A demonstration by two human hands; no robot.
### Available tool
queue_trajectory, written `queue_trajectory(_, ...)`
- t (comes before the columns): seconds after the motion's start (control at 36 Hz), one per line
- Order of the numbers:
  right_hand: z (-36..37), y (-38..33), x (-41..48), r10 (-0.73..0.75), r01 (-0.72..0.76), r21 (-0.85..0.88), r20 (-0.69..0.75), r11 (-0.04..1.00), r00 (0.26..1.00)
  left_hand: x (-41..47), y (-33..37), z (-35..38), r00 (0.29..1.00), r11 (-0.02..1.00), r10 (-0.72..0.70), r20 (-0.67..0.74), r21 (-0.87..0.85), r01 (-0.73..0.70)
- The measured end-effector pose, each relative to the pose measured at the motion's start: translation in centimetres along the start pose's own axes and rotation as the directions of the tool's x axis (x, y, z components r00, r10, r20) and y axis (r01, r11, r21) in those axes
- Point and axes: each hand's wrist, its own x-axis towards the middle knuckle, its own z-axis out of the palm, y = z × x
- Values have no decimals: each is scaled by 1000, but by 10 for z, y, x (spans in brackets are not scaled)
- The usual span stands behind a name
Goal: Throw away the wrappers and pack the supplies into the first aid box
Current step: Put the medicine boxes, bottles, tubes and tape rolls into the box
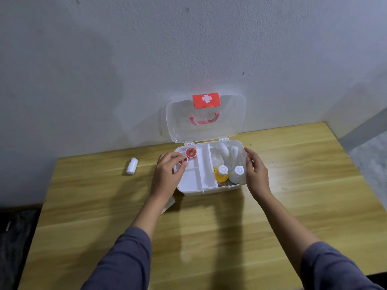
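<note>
The white first aid box stands open on the wooden table, its clear lid leaning back against the wall. A white divided tray fills its left half. A red tape roll lies in the tray's far left corner. My left hand rests on the tray's left edge, its fingertips pinched on something small and red that I cannot make out. In the right half stand a yellow bottle and a white bottle, with white rolls behind. My right hand touches the box's right wall, fingers apart.
A white bandage roll lies on the table to the left of the box. A pale scrap of paper shows under my left wrist. The wall is just behind the box. The table's right edge drops to a grey floor.
</note>
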Motion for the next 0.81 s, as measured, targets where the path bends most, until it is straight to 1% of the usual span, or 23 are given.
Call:
queue_trajectory(0.06,0,-1,-1,2,-2,4,-3,1000,1000,-14,-3,-5,995,1000,8,-96,-28,-10)
queue_trajectory(0.11,1,-1,-1,5,-4,9,-6,1000,1000,-35,-9,-10,984,999,-16,-178,-41,9)
queue_trajectory(0.17,1,-1,-1,6,-6,9,-7,1000,1000,-63,-17,-12,981,998,-47,-188,-49,39)
queue_trajectory(0.25,1,0,0,3,-3,-4,-5,1000,1000,-110,-41,-10,993,996,-91,-72,-22,90)
queue_trajectory(0.33,1,2,0,-4,4,-15,-4,1000,1000,-145,-71,-5,994,984,-66,90,172,49)
queue_trajectory(0.36,1,2,0,-7,7,-18,-3,1000,1000,-149,-77,-4,989,970,-78,123,239,47)
queue_trajectory(0.42,1,3,1,-9,9,-19,-6,1000,1000,-146,-85,-2,979,940,-148,142,329,94)
queue_trajectory(0.47,2,5,1,-7,7,-20,-11,1000,1000,-130,-89,-2,971,907,-204,125,397,139)
queue_trajectory(0.58,4,8,2,-9,9,-29,-24,1000,1000,-88,-99,1,974,841,-224,37,513,174)
queue_trajectory(0.69,4,9,3,-18,17,-39,-31,999,999,-50,-115,1,971,815,-237,-23,539,212)
queue_trajectory(0.81,4,10,4,-24,23,-57,-30,998,999,-18,-131,-1,967,805,-252,-44,545,234)
